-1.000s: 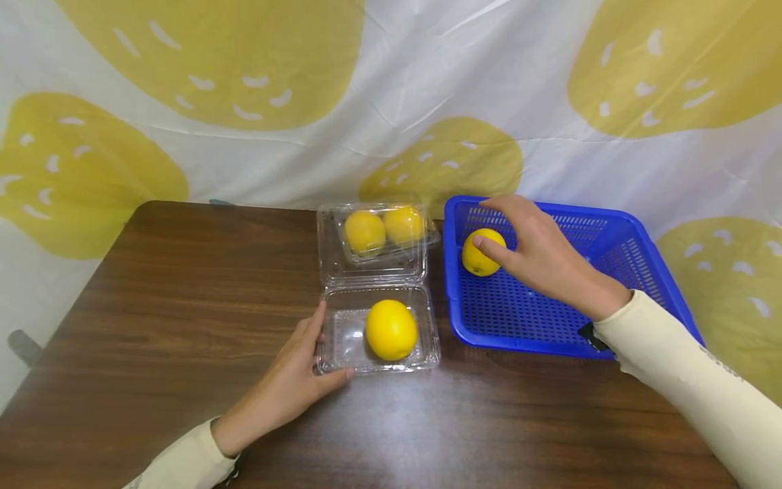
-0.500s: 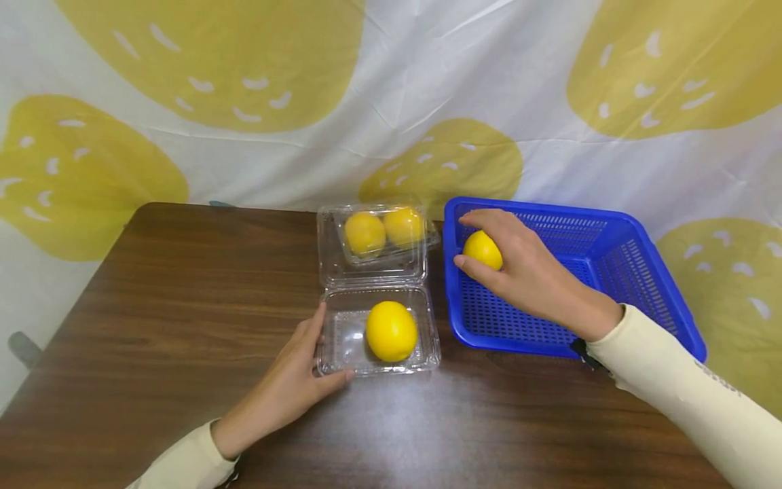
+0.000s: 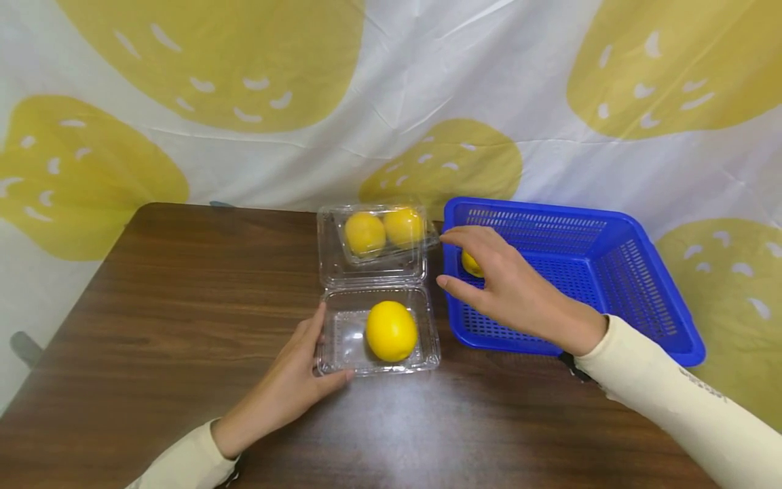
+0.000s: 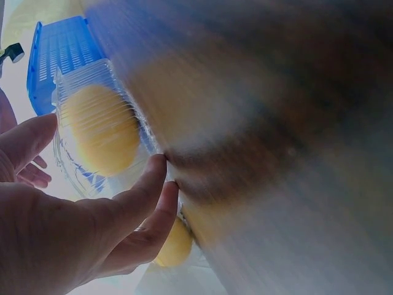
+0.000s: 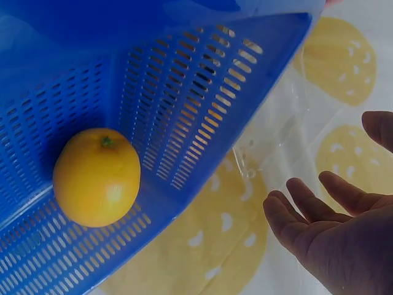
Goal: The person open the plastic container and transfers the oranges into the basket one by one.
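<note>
My left hand [image 3: 290,373] rests at the front left corner of an open clear plastic clamshell box [image 3: 342,339], fingers along its left side and thumb at its front edge. One yellow orange [image 3: 392,331] sits in the box's base; the left wrist view shows this orange [image 4: 103,130] through the wall. My right hand [image 3: 507,288] hovers over the left rim of a blue plastic basket [image 3: 574,345], fingers and thumb spread apart with nothing between them. Inside that basket lies another orange [image 5: 97,178], mostly covered by my hand in the head view.
Behind the box's raised lid [image 3: 332,261], a second clear box holding two oranges [image 3: 365,233] stands at the table's back edge. The brown wooden table [image 3: 201,292] ends against a white cloth [image 3: 275,159] printed with yellow shapes.
My right hand has come down over the basket's orange, then shifted left and toward me to the rim. That orange remains in the basket. My left hand and the box have stayed put.
</note>
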Demonstrator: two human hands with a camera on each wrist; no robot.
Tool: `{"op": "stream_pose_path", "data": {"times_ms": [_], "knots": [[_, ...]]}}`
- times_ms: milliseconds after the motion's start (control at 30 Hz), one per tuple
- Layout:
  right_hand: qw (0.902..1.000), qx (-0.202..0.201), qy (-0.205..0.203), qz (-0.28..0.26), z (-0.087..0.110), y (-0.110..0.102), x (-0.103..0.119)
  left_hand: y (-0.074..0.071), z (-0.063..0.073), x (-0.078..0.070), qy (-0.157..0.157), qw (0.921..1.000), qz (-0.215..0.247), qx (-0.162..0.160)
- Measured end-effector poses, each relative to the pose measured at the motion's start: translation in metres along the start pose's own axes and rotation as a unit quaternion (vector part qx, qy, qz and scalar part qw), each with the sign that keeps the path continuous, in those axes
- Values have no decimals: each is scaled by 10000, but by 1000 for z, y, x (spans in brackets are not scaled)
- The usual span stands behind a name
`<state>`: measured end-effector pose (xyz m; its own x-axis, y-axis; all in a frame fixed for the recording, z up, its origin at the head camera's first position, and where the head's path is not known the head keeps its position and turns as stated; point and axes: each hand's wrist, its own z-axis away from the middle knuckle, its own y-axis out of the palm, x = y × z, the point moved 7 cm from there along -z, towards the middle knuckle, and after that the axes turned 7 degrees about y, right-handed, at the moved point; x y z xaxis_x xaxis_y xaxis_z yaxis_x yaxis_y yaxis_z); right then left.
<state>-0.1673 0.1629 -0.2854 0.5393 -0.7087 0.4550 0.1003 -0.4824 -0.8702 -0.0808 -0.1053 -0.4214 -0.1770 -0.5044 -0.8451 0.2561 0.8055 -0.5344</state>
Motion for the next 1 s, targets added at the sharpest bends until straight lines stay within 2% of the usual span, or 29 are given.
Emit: {"op": "stream_pose_path", "data": {"times_ms": [167,367,600,1000], "knots": [[10000,37,-11,-1,1,7,1,1,-1,0,20,10000,-46,9],[9993,336,146,79,2,18,1,3,-1,3,-30,10000,-33,38],[9984,501,248,127,4,25,3,3,-1,3,-30,10000,-52,16],[9989,405,-196,165,6,37,12,1,0,1,8,10000,-31,-10]]}}
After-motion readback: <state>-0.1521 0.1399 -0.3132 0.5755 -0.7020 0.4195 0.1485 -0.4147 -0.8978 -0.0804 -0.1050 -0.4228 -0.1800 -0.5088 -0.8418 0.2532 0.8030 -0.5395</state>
